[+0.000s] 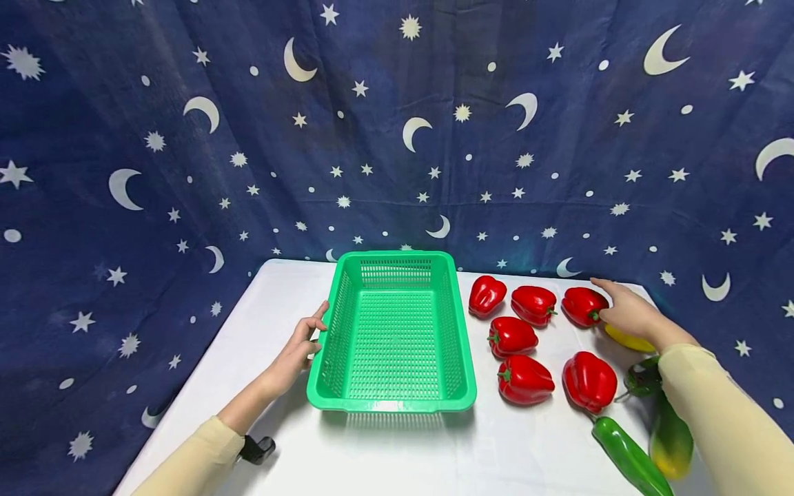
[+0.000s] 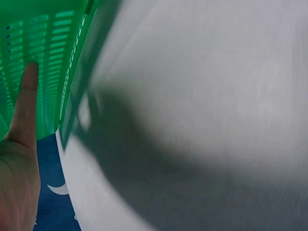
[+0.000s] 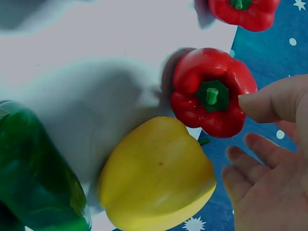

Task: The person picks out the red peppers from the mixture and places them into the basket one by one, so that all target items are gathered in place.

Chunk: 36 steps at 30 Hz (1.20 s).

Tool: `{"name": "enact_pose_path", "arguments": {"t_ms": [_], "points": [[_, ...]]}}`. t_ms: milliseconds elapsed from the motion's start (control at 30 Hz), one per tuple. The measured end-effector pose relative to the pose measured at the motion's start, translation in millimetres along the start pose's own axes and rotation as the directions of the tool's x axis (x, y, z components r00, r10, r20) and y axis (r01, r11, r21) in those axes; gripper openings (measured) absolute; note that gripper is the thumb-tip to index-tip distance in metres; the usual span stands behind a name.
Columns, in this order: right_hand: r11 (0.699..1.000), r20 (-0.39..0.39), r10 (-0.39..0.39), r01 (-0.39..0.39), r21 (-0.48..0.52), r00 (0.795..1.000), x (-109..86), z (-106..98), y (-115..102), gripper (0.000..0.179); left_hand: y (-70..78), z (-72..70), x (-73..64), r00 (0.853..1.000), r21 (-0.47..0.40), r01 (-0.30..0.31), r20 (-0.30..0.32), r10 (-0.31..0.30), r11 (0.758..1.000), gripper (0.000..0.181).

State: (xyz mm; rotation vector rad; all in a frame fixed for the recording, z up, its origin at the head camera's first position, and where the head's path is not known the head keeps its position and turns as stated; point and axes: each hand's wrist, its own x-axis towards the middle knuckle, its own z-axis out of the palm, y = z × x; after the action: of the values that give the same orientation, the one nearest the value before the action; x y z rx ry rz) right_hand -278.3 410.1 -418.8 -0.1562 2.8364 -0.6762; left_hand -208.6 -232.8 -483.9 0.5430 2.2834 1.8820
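Note:
A green plastic basket [image 1: 397, 406] with slotted walls stands on the white table. My left hand [image 1: 291, 358] rests against its left side, fingers at the rim; in the left wrist view one straight finger [image 2: 26, 101] lies against the slotted wall. At the back right, my right hand [image 1: 635, 317] is beside a red bell pepper [image 1: 579, 305]. In the right wrist view its thumb [image 3: 269, 103] reaches the pepper's edge, fingers spread and not wrapped round it; whether it touches I cannot tell. Below sits a yellow bell pepper [image 3: 159, 173], partly hidden in the head view.
More red bell peppers lie right of the basket, one [image 1: 526, 380] near the front. A long green pepper [image 1: 633, 455], a green-yellow vegetable [image 1: 671, 441] and a dark green one [image 1: 643, 375] lie around the right forearm. A starry blue cloth [image 1: 397, 103] hangs behind the table.

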Motion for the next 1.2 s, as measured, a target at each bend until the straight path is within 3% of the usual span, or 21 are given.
{"name": "enact_pose_path", "arguments": {"t_ms": [533,733,1000,1200], "points": [[0.994,0.128,0.035,-0.047,0.095,0.991,16.5,1.9,0.3,0.079,0.3,3.9,-0.7,0.999,-0.044,0.031,-0.026,-0.032,0.999,0.030],[0.995,0.123,0.023,-0.035,0.095,0.992,20.8,3.3,-2.7,0.073,0.5,3.7,-0.4,0.999,-0.016,0.016,-0.033,-0.016,1.000,0.029],[0.999,0.103,0.043,-0.044,0.012,0.994,18.5,2.2,-5.5,0.072,-2.2,1.5,0.5,1.000,-0.022,0.009,-0.024,-0.009,1.000,0.029],[0.997,0.094,0.063,-0.066,0.034,0.994,16.3,3.9,-6.7,0.076,-1.9,1.8,-0.7,1.000,-0.025,-0.009,-0.012,0.009,1.000,0.029]]}}
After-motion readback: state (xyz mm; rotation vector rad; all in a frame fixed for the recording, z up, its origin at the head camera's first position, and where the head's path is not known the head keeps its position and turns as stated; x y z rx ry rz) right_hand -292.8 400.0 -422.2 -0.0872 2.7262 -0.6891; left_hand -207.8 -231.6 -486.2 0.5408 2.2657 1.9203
